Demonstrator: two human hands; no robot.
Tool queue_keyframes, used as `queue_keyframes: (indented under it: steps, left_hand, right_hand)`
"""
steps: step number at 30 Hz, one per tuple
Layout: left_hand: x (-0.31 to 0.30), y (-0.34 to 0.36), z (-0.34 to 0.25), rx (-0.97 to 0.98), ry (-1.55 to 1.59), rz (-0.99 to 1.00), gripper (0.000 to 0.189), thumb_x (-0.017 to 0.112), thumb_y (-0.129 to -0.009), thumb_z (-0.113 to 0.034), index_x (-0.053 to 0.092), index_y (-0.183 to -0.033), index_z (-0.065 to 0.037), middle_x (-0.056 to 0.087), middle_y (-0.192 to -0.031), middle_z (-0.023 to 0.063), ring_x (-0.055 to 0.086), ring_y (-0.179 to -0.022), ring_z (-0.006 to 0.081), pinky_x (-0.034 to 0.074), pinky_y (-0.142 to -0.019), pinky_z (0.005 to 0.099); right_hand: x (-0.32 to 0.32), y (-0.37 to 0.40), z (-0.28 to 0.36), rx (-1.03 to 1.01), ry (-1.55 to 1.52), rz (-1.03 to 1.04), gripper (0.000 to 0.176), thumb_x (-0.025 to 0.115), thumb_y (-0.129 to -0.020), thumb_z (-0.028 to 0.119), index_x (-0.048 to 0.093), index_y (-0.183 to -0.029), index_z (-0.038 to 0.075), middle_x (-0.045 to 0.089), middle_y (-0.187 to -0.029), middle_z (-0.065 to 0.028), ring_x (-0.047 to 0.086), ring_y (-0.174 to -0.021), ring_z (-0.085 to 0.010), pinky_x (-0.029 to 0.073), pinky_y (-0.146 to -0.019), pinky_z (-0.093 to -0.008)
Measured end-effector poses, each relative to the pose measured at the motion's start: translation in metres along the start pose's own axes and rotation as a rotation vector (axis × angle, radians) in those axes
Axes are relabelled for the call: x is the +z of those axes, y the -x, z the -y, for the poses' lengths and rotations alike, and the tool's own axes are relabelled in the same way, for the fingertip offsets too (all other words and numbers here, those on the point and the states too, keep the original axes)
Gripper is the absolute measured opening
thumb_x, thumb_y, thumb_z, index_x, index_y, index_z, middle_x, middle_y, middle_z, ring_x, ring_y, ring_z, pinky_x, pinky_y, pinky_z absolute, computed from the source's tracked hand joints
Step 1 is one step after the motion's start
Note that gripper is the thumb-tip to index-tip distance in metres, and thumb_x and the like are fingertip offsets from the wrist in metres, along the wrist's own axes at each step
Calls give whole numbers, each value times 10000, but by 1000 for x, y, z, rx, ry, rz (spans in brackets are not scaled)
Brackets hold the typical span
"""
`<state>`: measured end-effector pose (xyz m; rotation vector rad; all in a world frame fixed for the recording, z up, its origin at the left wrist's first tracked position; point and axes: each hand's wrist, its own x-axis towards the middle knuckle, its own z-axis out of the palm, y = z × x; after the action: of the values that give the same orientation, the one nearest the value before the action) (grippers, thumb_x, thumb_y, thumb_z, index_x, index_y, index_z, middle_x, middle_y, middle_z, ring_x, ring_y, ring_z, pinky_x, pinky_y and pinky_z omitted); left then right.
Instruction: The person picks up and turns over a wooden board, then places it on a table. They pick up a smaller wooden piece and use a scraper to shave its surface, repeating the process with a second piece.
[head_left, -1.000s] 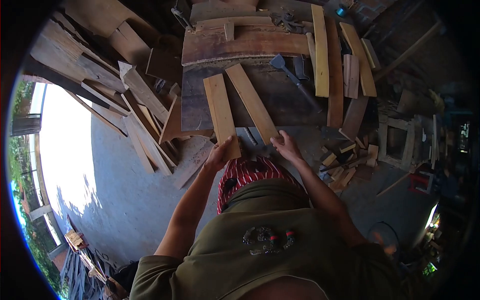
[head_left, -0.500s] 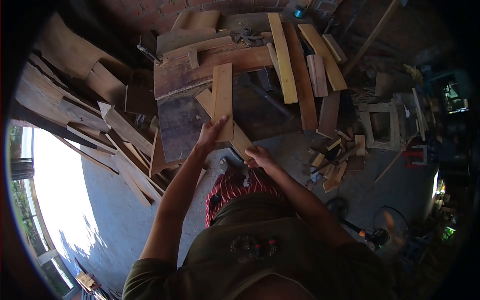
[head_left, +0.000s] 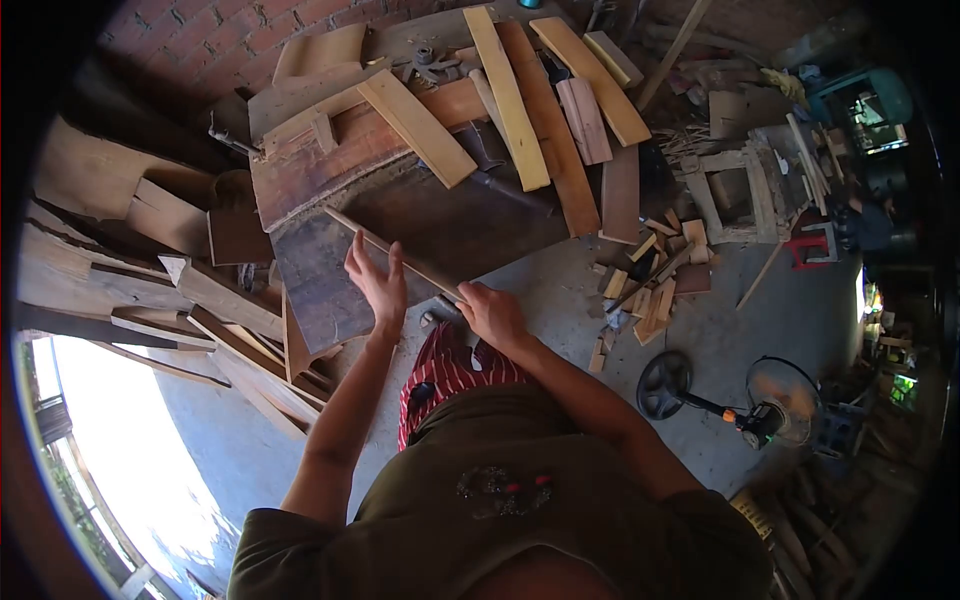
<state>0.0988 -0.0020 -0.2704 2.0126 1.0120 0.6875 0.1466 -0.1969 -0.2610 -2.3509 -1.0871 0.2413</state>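
Note:
My right hand [head_left: 493,314] grips the near end of a wooden board [head_left: 400,251], turned so its narrow edge faces up. The board slants up and left over the dark workbench top [head_left: 318,262]. Close beside its middle, my left hand [head_left: 377,287] is open, thumb and fingers apart and pointing up. Farther back on the bench, a second light wooden board [head_left: 418,128] lies at a slant across a reddish plank [head_left: 455,104].
Long boards, including a yellowish one [head_left: 507,100], lie on the bench's right side. Wood offcuts [head_left: 655,285] are piled on the floor at right, near a standing fan [head_left: 770,415]. Large slabs [head_left: 215,290] lean at left. A brick wall [head_left: 190,45] stands behind.
My left hand has let go of one board, which now lies farther back on the bench. The board in my right hand has turned from its flat face onto its edge.

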Motion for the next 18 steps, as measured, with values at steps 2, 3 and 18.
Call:
queue_keyframes:
  steps: [2,3,18]
  left_hand:
    - [-6,18,16,-148,107,24,841,678,-870,-426,264,-1480,-21,351,-1389,252,356,-1309,398,308,-1085,452]
    - [-11,25,22,-292,218,38,879,682,-867,-425,228,-1493,-7,332,-1405,253,352,-1312,401,304,-1089,450]
    - [7,37,29,-301,198,-183,905,626,-796,-118,100,-1530,-67,191,-1474,259,374,-1292,410,346,-1080,434]
  right_hand:
    - [7,-10,8,-72,-13,-31,173,671,-832,185,547,-902,85,608,-758,-105,655,-638,-301,535,-578,-413]
    - [13,-16,12,-114,-7,12,210,694,-816,186,538,-904,75,607,-763,-108,653,-659,-313,529,-578,-419]
    - [-21,-109,-42,-303,-18,-182,300,599,-871,96,574,-1156,5,566,-1122,-161,546,-1050,-350,453,-918,-417]
